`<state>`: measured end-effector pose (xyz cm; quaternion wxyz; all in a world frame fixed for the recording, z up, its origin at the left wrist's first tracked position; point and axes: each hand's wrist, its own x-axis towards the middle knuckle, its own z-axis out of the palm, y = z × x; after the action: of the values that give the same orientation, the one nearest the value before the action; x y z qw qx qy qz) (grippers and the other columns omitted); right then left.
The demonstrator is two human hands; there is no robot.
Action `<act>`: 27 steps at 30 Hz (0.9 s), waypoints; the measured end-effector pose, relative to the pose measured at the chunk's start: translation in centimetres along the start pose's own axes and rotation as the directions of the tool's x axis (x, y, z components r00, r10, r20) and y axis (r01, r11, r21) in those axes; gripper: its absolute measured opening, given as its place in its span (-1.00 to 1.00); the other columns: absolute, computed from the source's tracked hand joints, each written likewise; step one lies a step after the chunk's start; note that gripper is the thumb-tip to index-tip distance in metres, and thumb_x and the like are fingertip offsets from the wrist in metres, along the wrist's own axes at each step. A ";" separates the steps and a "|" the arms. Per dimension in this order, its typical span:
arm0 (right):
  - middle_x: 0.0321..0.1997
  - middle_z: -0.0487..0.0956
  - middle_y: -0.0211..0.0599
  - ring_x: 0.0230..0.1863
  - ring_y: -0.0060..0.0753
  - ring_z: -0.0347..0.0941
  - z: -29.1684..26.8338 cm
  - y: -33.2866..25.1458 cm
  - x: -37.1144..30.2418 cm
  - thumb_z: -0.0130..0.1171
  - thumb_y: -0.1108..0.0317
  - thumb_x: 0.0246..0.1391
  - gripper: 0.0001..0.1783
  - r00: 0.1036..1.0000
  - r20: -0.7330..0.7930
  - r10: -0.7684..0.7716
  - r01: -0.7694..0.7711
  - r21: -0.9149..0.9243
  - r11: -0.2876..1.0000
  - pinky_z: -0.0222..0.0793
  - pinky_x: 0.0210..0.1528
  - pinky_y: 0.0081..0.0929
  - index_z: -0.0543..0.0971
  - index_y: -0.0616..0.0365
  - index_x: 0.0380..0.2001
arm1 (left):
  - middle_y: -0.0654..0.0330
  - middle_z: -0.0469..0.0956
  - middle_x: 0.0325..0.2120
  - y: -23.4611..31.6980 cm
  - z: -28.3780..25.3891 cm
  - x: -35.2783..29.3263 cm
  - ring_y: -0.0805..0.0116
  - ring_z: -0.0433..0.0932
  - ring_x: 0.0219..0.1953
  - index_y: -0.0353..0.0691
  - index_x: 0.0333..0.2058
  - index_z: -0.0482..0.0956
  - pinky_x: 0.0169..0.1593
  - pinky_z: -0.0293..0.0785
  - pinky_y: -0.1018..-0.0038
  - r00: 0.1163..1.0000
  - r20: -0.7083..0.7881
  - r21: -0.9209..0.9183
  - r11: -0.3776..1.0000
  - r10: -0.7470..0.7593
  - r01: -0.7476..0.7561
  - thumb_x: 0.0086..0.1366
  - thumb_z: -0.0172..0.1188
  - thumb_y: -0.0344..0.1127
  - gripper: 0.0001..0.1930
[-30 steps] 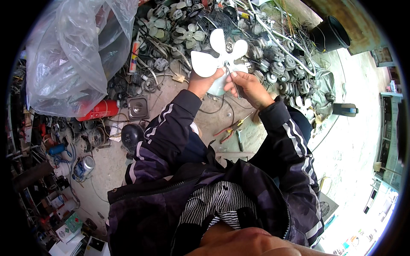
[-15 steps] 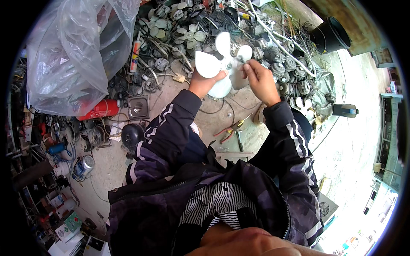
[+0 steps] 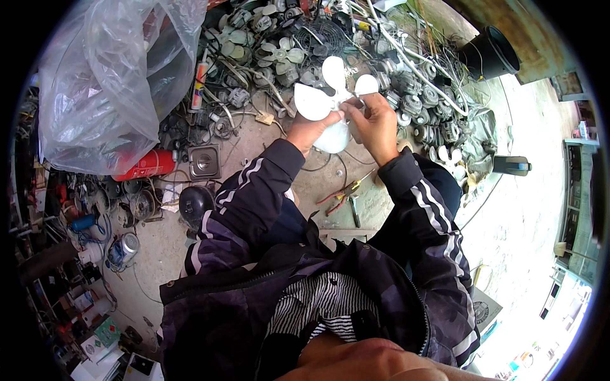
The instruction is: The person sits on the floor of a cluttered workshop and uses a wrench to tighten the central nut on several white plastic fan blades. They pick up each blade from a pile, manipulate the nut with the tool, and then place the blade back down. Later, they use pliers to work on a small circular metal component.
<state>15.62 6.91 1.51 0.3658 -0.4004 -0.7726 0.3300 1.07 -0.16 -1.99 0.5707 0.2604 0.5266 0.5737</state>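
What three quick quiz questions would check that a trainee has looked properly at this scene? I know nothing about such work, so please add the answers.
1. True or false: the large crumpled, see-through plastic bag lies on the person's left.

2. What does the left hand hold?
A) a round black bucket
B) a white fan with broad, rounded blades
C) a red cylinder

3. On what surface do the metal pliers with red-and-yellow handles lie?

Key:
1. True.
2. B.
3. On the grey concrete floor, below the fan in the picture.
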 end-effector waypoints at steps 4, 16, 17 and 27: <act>-0.49 0.52 -0.27 -0.52 -0.33 0.43 0.3 0.4 0.0 0.35 0.34 -0.14 -0.84 0.999 -0.037 -0.033 0.033 -0.001 0.999 0.32 -0.46 -0.44 0.64 0.17 -0.48 | 0.24 0.55 -0.20 -0.2 -0.1 0.0 0.43 0.53 -0.18 -0.28 -0.07 0.49 -0.11 0.44 0.48 1.000 -0.023 0.023 1.000 0.019 -0.019 0.08 0.34 -0.33 -0.57; -0.43 0.52 -0.32 -0.48 -0.37 0.46 0.0 0.3 0.4 0.33 0.36 -0.12 -0.83 0.987 -0.002 -0.162 0.162 0.075 0.984 0.34 -0.46 -0.46 0.62 0.16 -0.41 | 0.25 0.54 -0.17 0.0 -0.2 0.0 0.43 0.51 -0.15 -0.22 -0.04 0.48 -0.08 0.43 0.45 0.999 0.002 0.019 0.999 0.043 -0.043 0.12 0.33 -0.22 -0.56; -0.43 0.52 -0.32 -0.48 -0.37 0.46 -0.1 -0.2 0.4 0.33 0.36 -0.12 -0.83 0.992 0.005 -0.126 0.124 0.134 0.983 0.34 -0.45 -0.46 0.62 0.16 -0.41 | 0.25 0.54 -0.18 0.0 -0.3 0.0 0.43 0.52 -0.15 -0.22 -0.04 0.48 -0.08 0.44 0.45 0.999 0.006 0.028 0.999 0.041 -0.042 0.12 0.33 -0.22 -0.56; -0.42 0.53 -0.32 -0.44 -0.39 0.41 0.2 1.3 0.4 0.33 0.40 -0.13 -0.81 0.979 0.006 -0.203 0.203 -0.021 0.979 0.32 -0.38 -0.49 0.63 0.16 -0.36 | 0.24 0.55 -0.18 -0.7 -0.5 0.4 0.42 0.53 -0.15 -0.23 -0.05 0.49 -0.09 0.45 0.45 0.998 -0.002 0.038 0.997 0.067 -0.067 0.12 0.33 -0.23 -0.56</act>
<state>15.74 7.77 0.48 0.3917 -0.3227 -0.8138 0.2832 0.78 -0.10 -2.90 0.5454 0.2877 0.5292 0.5828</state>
